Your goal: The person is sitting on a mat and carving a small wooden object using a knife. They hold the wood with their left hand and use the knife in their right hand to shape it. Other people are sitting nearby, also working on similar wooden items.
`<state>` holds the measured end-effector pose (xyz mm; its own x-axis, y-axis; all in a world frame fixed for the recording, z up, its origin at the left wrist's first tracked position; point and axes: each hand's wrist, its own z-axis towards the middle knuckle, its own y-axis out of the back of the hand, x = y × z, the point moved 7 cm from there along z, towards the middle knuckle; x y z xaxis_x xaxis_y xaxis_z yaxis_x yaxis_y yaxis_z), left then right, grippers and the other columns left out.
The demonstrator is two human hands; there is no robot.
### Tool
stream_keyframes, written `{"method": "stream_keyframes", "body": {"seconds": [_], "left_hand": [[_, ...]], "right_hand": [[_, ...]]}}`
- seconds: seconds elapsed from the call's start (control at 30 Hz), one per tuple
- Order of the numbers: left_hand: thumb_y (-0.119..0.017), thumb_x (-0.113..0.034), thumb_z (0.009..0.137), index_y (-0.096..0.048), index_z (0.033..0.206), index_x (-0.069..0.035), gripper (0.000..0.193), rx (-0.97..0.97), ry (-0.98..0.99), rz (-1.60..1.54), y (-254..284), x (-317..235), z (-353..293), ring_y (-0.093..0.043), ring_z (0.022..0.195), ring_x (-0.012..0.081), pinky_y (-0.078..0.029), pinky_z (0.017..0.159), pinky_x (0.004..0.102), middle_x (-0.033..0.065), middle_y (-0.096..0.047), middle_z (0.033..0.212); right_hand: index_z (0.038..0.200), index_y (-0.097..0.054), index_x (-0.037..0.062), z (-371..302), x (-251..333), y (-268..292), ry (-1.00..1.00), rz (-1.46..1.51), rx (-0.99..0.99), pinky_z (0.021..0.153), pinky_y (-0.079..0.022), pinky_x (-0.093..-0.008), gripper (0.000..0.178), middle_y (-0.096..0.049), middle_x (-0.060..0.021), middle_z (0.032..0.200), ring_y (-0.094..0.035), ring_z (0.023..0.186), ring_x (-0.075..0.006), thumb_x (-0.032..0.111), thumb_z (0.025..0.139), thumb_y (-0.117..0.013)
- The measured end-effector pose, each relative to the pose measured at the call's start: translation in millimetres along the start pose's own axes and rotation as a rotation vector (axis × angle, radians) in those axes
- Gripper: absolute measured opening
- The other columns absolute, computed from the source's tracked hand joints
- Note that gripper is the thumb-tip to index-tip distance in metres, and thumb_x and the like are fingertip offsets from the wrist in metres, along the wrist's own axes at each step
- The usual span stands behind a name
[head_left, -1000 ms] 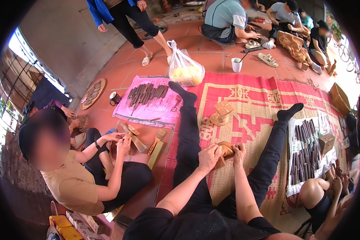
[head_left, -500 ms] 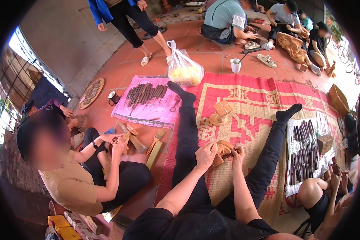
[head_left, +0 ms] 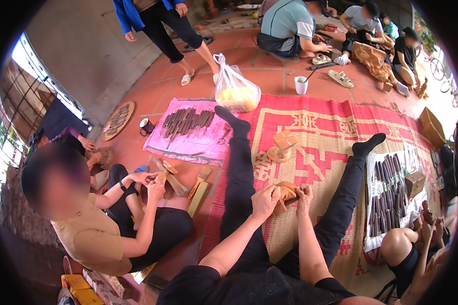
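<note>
Between my outstretched legs I hold a light-brown carved wooden piece (head_left: 286, 194) above the mat. My left hand (head_left: 264, 200) is closed at its left side, with bent fingers and thumb pressed together. At its right edge my right hand (head_left: 304, 198) pinches with thumb and fingers. Whether a thin strip also lies between my fingers, I cannot make out. Farther out on the mat stands a second carved wooden piece (head_left: 279, 154), with a blocky top over a round base. Neither hand touches it.
A red and straw-coloured mat (head_left: 320, 122) lies under me. Dark carving tools lie on a pink cloth (head_left: 158, 145) and a white sheet (head_left: 392, 238). A plastic bag (head_left: 239, 94) and a white cup (head_left: 301, 86) stand ahead. At left, a seated person (head_left: 94, 239) works near a brush (head_left: 200, 182).
The wooden piece has turned slightly between my hands, and its rounded edge shows differently. My left hand has shifted a little right. The view has moved slightly.
</note>
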<state>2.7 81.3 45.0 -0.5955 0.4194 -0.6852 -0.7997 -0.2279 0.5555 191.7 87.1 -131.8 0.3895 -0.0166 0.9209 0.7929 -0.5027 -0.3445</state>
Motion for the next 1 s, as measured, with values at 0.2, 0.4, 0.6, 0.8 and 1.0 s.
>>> {"method": "stream_keyframes", "body": {"seconds": [0.2,0.4,0.6,0.8,1.0], "left_hand": [[-0.057,-0.021,0.093,-0.064,0.08,-0.003,0.023,0.071,-0.024,0.022,-2,-12,0,-0.063,0.064,0.03,-0.05,0.057,0.0371,0.0111,-0.062,0.074],[-0.058,-0.022,0.093,-0.061,0.075,-0.005,0.025,0.09,-0.129,0.01,0,-11,2,-0.061,0.058,0.027,-0.049,0.053,0.0352,0.0085,-0.059,0.07],[-0.055,-0.027,0.095,-0.063,0.079,-0.004,0.028,0.072,-0.003,0.002,-2,7,7,-0.064,0.065,0.03,-0.051,0.059,0.0378,0.011,-0.063,0.076],[-0.056,-0.025,0.094,-0.065,0.081,-0.005,0.026,0.097,-0.031,-0.006,-6,-4,7,-0.064,0.067,0.0296,-0.051,0.06,0.0372,0.0109,-0.064,0.077],[-0.055,-0.024,0.094,-0.064,0.08,-0.005,0.026,0.028,-0.003,-0.001,1,7,6,-0.064,0.067,0.0304,-0.051,0.06,0.0377,0.0116,-0.064,0.077]], "right_hand": [[0.081,-0.052,0.009,18,-2,10,0.033,0.0,-0.124,0.062,-0.041,-0.0249,0.014,-0.051,0.0016,0.075,-0.047,0.069,-0.0097,0.004,0.088,-0.062],[0.083,-0.05,0.0123,11,-13,39,-0.114,0.162,-0.214,0.06,-0.049,-0.0252,0.017,-0.058,-0.0001,0.078,-0.058,0.068,-0.0112,0.004,0.091,-0.062],[0.08,-0.051,0.0089,-5,8,4,-0.057,0.06,0.019,0.068,-0.041,-0.023,0.018,-0.053,0.0026,0.078,-0.049,0.071,-0.0073,0.003,0.087,-0.067],[0.081,-0.052,0.009,14,7,9,0.033,0.028,-0.094,0.066,-0.041,-0.0229,0.016,-0.053,0.0015,0.077,-0.049,0.07,-0.0081,0.0,0.088,-0.064],[0.08,-0.051,0.0137,10,0,15,-0.071,0.129,0.0,0.063,-0.045,-0.0221,0.022,-0.058,0.0033,0.08,-0.054,0.069,-0.0079,0.0,0.087,-0.067]]}}
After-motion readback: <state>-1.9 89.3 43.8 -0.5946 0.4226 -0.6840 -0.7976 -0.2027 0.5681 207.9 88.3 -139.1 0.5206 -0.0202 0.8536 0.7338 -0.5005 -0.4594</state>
